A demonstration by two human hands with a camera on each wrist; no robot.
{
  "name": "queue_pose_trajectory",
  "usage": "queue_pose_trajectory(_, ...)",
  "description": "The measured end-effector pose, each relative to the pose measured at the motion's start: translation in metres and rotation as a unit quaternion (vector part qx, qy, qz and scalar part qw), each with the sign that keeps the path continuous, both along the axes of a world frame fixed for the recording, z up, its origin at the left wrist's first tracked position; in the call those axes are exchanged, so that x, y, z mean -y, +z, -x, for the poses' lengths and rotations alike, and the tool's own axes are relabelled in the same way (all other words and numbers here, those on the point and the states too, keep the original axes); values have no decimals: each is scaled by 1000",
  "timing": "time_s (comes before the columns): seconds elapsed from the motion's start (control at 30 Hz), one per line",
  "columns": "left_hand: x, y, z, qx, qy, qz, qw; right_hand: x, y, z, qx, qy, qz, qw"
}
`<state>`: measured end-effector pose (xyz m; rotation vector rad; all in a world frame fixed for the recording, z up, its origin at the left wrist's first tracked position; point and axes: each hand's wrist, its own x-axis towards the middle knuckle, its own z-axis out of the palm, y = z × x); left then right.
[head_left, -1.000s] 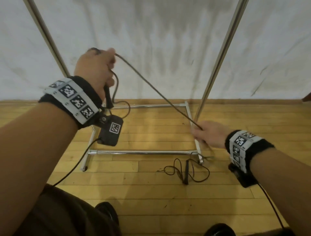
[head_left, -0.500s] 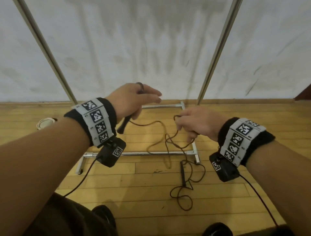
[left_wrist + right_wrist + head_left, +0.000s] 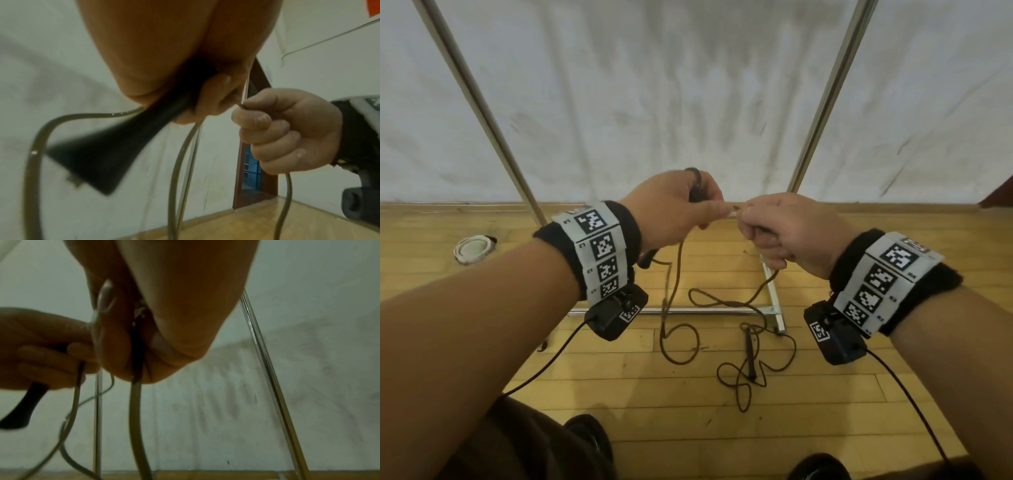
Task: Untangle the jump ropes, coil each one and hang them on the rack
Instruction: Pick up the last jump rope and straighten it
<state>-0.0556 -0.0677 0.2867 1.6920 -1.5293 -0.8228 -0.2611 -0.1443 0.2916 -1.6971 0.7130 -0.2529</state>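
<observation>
Both hands clench one thin, limp jump rope [image 3: 671,274]: left hand [image 3: 671,209] on handle [image 3: 98,152] plus cord, right hand [image 3: 787,229] just beside it, slack trailing below to the floor [image 3: 619,394]; I'd grip near the handle

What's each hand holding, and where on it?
Left hand grips the jump rope's black handle near its upper end. Right hand grips the rope's cord partway along.

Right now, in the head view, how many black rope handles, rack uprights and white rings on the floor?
Black rope handles: 2, the held handle in the left hand and the floor handle.
Rack uprights: 2, the left upright and the right upright.
White ring: 1.
Total: 5.
</observation>
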Motion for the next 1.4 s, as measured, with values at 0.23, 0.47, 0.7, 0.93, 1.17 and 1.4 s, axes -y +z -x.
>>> queue_pose_trajectory(0.23,5,15,-55,1,229,118,966,13,-41,25,-76,-18,57,995)
queue_pose_trajectory(0.47,6,-2,-66,61,286,115,949,31,-78,47,-197,-21,135,971)
queue_pose_trajectory(0.7,9,-15,-85,109,343,63,931,44,-95,60,-276,-21,214,937)
queue_pose_trajectory(0.93,-3,-26,-108,113,344,-24,932,44,-85,65,-305,-62,191,931)
queue_pose_trajectory(1.17,7,-30,-29,-32,91,-13,995,25,-27,12,-122,-47,90,987)
queue_pose_trajectory(1.4,8,-25,6,-108,-45,-34,993,1,4,-5,-42,-48,24,998)
